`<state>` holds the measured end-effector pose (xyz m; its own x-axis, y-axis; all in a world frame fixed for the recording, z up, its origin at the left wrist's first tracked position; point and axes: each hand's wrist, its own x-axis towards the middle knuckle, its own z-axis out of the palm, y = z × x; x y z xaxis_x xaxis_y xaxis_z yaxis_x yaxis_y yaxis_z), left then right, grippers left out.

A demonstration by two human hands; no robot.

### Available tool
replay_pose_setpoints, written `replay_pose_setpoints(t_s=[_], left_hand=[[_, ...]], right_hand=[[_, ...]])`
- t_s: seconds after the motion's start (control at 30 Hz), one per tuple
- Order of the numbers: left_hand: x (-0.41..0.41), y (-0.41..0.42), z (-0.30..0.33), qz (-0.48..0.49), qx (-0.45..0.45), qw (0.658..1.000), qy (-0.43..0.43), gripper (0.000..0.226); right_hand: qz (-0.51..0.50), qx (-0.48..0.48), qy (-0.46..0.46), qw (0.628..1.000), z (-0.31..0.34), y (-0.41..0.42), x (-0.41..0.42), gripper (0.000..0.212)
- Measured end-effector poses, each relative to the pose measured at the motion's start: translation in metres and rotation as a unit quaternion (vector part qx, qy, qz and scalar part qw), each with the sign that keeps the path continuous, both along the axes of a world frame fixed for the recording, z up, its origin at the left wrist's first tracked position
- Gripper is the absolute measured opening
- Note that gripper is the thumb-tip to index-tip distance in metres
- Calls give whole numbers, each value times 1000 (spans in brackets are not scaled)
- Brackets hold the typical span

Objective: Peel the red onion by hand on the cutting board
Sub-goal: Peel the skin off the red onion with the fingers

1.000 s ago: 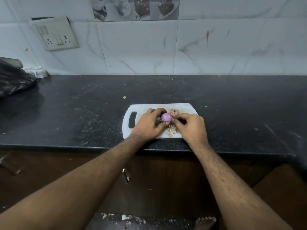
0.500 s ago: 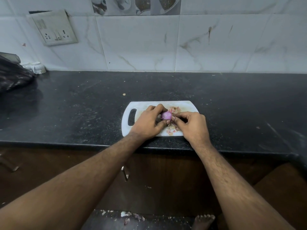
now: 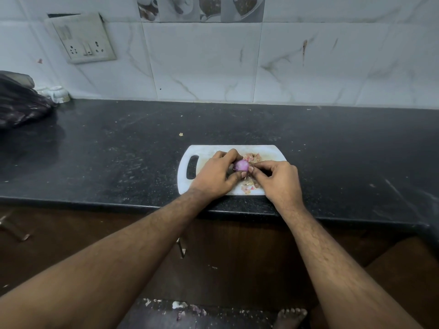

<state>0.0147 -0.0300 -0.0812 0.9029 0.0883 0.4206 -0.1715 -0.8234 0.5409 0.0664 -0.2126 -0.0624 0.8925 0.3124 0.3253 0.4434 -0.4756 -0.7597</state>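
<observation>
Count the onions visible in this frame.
1. A single red onion sits over the white cutting board, held in the left hand while the right hand picks at its side. Loose peels lie around; the hands could hide more.

Red onion [image 3: 241,165] between both hands
</observation>
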Motion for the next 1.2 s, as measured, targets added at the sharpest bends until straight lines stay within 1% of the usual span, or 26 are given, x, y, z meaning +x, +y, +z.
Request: replay_pose_setpoints(t_s=[0.2,0.3,0.43,0.47,0.6,0.67,0.77,0.83,0.9,0.93,1.0,1.07,1.13,1.2], left_hand=[[1,0,0,-3,-2,1000,-5,34],[0,-1,0,-2,-10,1000,1,32],[-1,-2,0,-3,-12,1000,4,33],[-2,-2,0,-2,-12,1000,4,33],[-3,-3,3,10,-5,1000,19,38],[-4,-4,5,11,-2,1000,22,41],[-4,-4,6,17,-13,1000,6,40],[-4,-4,6,20,-11,1000,3,43],[-4,-5,7,17,-5,1000,10,47],[-4,-5,7,14,-1,1000,13,49],[-4,-5,6,7,6,1000,16,46],[-4,-5,6,5,0,1000,16,40],[-5,-5,5,1,-6,1000,13,39],[-5,-4,5,-9,-4,1000,18,42]], right_hand=[[-49,-31,-11,998,1,4,-6,23],[-64,-36,-2,997,2,5,-6,21],[-68,-107,-8,992,4,8,-9,18],[-71,-110,-7,991,4,9,-8,17],[-96,-48,14,994,1,6,-1,10],[-94,-33,11,995,1,5,0,10],[-73,-32,-1,997,-1,5,-1,25],[-51,-33,-21,998,-2,5,-2,25],[-8,-14,-35,999,0,5,-3,24],[9,-26,-37,999,1,6,-4,29],[23,-103,-42,994,0,8,-4,44],[28,-175,-53,983,-1,9,-3,51],[51,-202,-56,976,-1,9,-1,52],[76,-203,-53,975,-1,7,1,51]])
